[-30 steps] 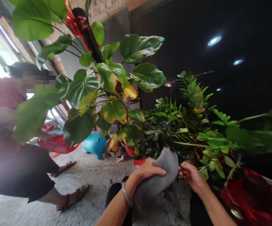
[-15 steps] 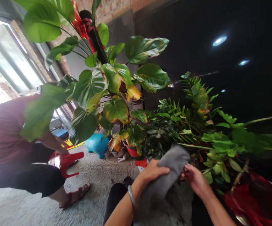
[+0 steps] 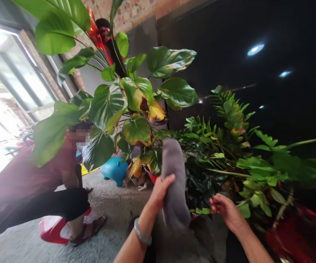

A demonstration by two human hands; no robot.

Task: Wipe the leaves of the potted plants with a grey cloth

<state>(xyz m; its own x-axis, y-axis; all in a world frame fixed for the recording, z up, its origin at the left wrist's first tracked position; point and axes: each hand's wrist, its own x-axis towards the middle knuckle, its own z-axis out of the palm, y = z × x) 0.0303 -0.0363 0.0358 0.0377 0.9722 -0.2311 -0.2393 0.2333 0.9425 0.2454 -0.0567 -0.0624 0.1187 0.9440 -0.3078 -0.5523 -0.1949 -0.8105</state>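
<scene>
My left hand [image 3: 160, 190] grips a grey cloth [image 3: 174, 182] and holds it upright in front of the plants. A bangle [image 3: 142, 232] sits on that wrist. My right hand [image 3: 225, 209] is beside the cloth, fingers curled at a thin stem of the small-leaved plant [image 3: 223, 153]. What it pinches is too small to make out. A big-leaved plant [image 3: 125, 106] with yellowing leaves rises behind the cloth.
Another person in a red top [image 3: 23, 179] squats at the left on a red stool [image 3: 51, 230]. A blue toy-like object [image 3: 115, 170] lies on the concrete floor. A red pot wrap [image 3: 297, 233] is at the lower right. Windows at the left, brick wall behind.
My left hand has lifted the grey cloth from lying flat to upright and moved left. The right hand let go of the cloth. The other person lowered onto the red stool.
</scene>
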